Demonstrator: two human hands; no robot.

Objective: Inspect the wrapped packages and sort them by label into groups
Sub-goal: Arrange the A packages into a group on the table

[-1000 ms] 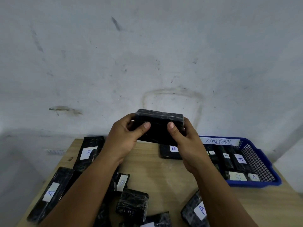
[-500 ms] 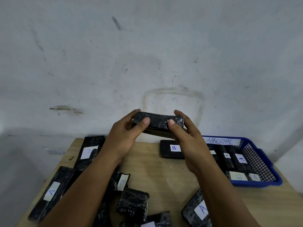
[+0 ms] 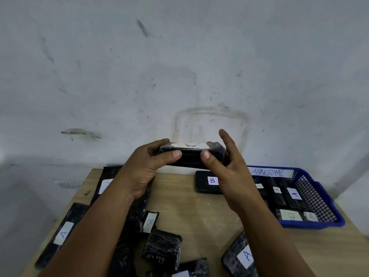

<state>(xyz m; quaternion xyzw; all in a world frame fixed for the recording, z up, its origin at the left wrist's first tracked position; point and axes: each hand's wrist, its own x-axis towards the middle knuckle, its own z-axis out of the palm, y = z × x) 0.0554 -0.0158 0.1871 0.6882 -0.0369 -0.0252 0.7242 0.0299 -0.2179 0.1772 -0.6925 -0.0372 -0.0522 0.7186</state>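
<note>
held package [image 3: 191, 155]: black wrap, up in the air over the table's [image 3: 199, 212] far edge, white label on top

left hand [image 3: 142, 170]: curled round its left end, thumb on front

right hand [image 3: 232, 166]: thumb pressing front, fingers behind it, index sticking up straight

basket [image 3: 319, 198]: blue, tagged ABNORMAL, far right

A pale wooden table [image 3: 199, 212] stands in front of me, its far edge pushed up against a whitewashed wall [image 3: 199, 56] that is scuffed and marked all over. Straight above the table's far edge, the wall carries the faint brownish outline of a rounded rectangle [image 3: 242, 116]. Above the table's far left corner there is a short rusty smear [image 3: 79, 132], and much higher up a dark slanted streak [image 3: 142, 28]. Just left of that corner a small pale strip [image 3: 68, 184] is stuck to the wall, its writing too faint for me to read. A small dark spot [image 3: 87, 192] sits on the table near that same corner.
</note>
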